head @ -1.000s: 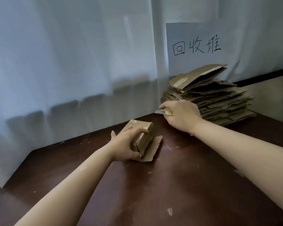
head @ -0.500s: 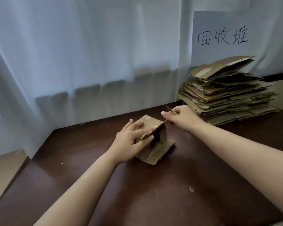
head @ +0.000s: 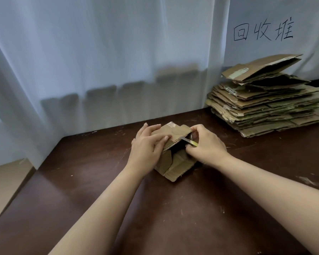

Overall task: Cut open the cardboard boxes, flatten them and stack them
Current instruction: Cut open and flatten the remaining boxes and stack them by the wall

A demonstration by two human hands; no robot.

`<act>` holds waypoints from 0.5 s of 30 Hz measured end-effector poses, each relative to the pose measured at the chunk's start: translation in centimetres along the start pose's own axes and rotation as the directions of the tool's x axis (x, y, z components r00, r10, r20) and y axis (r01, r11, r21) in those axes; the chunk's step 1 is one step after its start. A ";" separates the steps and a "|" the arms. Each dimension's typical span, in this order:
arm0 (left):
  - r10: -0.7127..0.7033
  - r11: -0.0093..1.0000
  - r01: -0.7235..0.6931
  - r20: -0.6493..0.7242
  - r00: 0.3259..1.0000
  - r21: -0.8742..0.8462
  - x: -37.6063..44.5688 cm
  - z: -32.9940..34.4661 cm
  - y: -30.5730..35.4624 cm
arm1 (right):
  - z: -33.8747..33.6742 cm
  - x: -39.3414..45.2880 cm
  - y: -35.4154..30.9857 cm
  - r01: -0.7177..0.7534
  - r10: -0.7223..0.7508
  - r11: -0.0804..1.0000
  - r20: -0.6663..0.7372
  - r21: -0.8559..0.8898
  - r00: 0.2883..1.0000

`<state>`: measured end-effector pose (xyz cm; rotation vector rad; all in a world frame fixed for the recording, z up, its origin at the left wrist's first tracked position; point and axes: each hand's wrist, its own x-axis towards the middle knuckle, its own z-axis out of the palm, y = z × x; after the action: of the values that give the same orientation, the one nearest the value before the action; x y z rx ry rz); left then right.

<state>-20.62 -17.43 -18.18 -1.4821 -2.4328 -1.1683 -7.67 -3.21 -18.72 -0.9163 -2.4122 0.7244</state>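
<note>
one small cardboard box (head: 173, 153) stands on the dark wooden table (head: 191, 218), near the far edge, with its near end open and its flaps splayed onto the tabletop. the inside of the box is dark; what it holds cannot be told. the left hand (head: 147, 144) rests on the box's top panel, fingers straight and spread, pressing the card down. the right hand (head: 204, 146) is curled round a small knife (head: 189, 141) with a yellow-tipped handle, and the blade lies at the box's open edge under the top panel.

one stack of flattened cardboard (head: 265, 105) sits at the far right corner of the table, well apart from the box; its top sheet is lifted at an angle. the sheets are too many and too close to count. one paper sign (head: 274, 32) with handwritten characters hangs above the stack, on a white curtain (head: 99, 52) that runs along the table's far edge.

bare tabletop lies between the box and the stack, and across the near half under both forearms. the table's left edge drops to a pale floor (head: 6, 181).
</note>
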 end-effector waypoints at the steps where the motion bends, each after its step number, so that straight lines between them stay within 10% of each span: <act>1: -0.039 0.995 0.036 0.032 0.999 0.089 0.1 -0.3 0.4 | -0.1 0.1 0.2 -0.003 0.002 0.999 0.010 0.042 1.000; 10: -0.184 0.918 0.188 -0.046 0.982 0.349 -0.5 1.5 3.1 | -1.3 0.5 2.0 0.074 -0.079 0.974 0.016 0.216 0.997; 15: -0.116 0.971 0.095 0.084 0.990 0.218 0.2 1.2 2.1 | -1.4 0.4 2.8 0.086 -0.089 0.970 0.004 0.226 0.996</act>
<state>-18.73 -15.94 -17.78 -1.3917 -2.6322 -0.8355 -5.85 -0.67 -19.29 -0.7107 -2.3068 0.9513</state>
